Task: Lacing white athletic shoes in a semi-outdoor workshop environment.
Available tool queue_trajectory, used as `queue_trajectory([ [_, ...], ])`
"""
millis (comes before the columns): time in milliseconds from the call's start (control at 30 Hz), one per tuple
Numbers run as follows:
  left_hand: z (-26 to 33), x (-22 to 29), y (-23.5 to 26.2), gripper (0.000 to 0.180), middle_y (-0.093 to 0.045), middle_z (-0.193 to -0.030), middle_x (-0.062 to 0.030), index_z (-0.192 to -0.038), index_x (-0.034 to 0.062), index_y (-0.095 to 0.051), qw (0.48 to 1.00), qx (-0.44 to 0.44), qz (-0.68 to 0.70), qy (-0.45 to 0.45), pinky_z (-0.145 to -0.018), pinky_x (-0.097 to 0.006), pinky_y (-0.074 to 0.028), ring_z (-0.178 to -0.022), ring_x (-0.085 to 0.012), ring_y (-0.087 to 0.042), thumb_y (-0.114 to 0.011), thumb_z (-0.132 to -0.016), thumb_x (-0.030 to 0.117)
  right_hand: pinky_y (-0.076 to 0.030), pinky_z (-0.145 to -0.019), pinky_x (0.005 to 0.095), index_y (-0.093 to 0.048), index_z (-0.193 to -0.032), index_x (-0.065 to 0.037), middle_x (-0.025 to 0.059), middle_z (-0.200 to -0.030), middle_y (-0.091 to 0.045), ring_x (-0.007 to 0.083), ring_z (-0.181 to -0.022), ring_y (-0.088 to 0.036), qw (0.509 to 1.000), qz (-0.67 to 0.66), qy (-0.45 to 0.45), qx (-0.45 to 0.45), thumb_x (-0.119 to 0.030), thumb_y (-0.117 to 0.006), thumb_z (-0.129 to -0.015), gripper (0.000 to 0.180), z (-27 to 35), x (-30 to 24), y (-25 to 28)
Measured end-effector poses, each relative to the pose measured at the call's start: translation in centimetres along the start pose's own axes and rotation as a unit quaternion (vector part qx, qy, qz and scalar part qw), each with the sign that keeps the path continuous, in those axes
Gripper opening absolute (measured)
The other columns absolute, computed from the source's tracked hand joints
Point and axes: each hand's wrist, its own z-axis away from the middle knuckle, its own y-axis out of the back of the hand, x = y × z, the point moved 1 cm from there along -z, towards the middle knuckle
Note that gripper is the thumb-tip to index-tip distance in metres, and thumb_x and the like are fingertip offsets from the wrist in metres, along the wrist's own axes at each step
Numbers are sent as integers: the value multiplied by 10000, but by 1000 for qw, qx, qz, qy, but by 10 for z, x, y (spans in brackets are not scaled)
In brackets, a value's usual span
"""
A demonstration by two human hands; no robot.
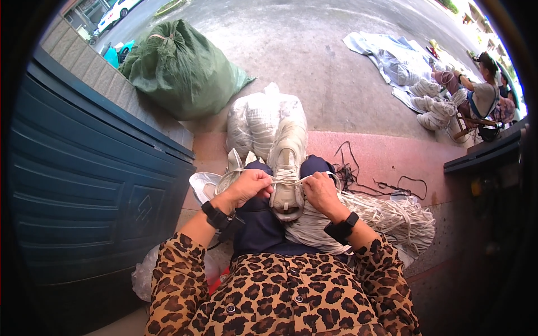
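Note:
Between my knees sits a beige sneaker (287, 199), its toe pointing away from me and its heel close to my body. Pale shoelace (287, 181) runs across its upper, stretched between my two hands. My left hand (250, 186), at the sneaker's left side, pinches one stretch of the lace. On the other side my right hand (322, 193) grips the other stretch with fingers closed. To the left of my left hand lies another white shoe (204, 186), partly hidden by my arm. A thick bundle of off-white laces (392, 218) spreads over my right leg.
Clear plastic bags of white shoes or laces (255, 120) stand just ahead. Beyond them at left is a big green sack (182, 70). Black cords (358, 176) lie on the pink paving. A blue door (84, 190) flanks my left. A seated person (485, 92) works by white bundles.

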Motion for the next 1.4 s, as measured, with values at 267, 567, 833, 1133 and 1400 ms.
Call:
queue_trajectory([
  [267,-4,-28,0,215,-615,-726,-92,-890,-6,-621,895,135,-384,-184,-637,-300,-451,-673,-153,-572,-516,-844,176,-368,-678,388,-561,-706,-57,98,-751,-519,267,-779,-492,995,70,67,15,-116,-528,-727,71,-7,-16,-9],
  [567,-4,-39,3,237,-633,-760,-152,-905,8,-631,892,178,-363,-202,-658,-334,-465,-718,-249,-617,-547,-816,212,-336,-671,354,-551,-737,-83,59,-750,-507,215,-771,-478,978,156,133,38,-125,-583,-666,88,-4,-22,-2],
  [833,-4,-34,-7,215,-600,-727,-196,-849,61,-632,850,247,-421,-201,-615,-427,-461,-713,-368,-588,-516,-820,240,-343,-664,363,-554,-742,-108,49,-749,-501,224,-775,-481,989,96,72,84,-184,-622,-707,107,-2,-19,-3],
  [1133,-3,-29,-13,205,-598,-706,-192,-796,80,-624,821,279,-464,-180,-606,-464,-467,-688,-377,-584,-519,-806,255,-349,-667,369,-575,-741,-105,46,-744,-525,229,-772,-493,993,71,53,84,-190,-616,-725,95,0,-16,-5],
  [1400,-16,-41,-3,197,-608,-707,-173,-817,50,-645,891,213,-348,-199,-619,-381,-469,-687,-322,-606,-532,-787,209,-352,-663,368,-593,-733,-103,50,-731,-537,229,-770,-500,994,53,46,88,-195,-613,-731,94,1,-17,-2],
])
